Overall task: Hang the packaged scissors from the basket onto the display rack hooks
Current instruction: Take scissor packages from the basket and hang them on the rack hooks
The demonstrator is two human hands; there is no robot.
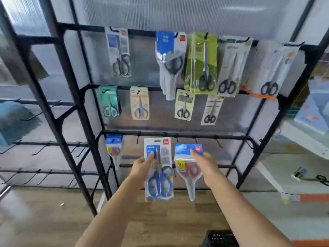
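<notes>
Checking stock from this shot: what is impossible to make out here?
- Basket: cut off by the bottom edge, contents unseen.
- Package print: blurred, too small to read.
- Blue-handled scissors pack: left hand covers part of its card.
- Red-handled scissors pack: right hand covers its side.

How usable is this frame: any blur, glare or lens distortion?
Head view: wide-angle bending bows the rack uprights; motion blur smears the left edge and top-row packs; glare on the translucent back panel; the blue-handled scissors pack and pink-handled pack stay fairly sharp.
</notes>
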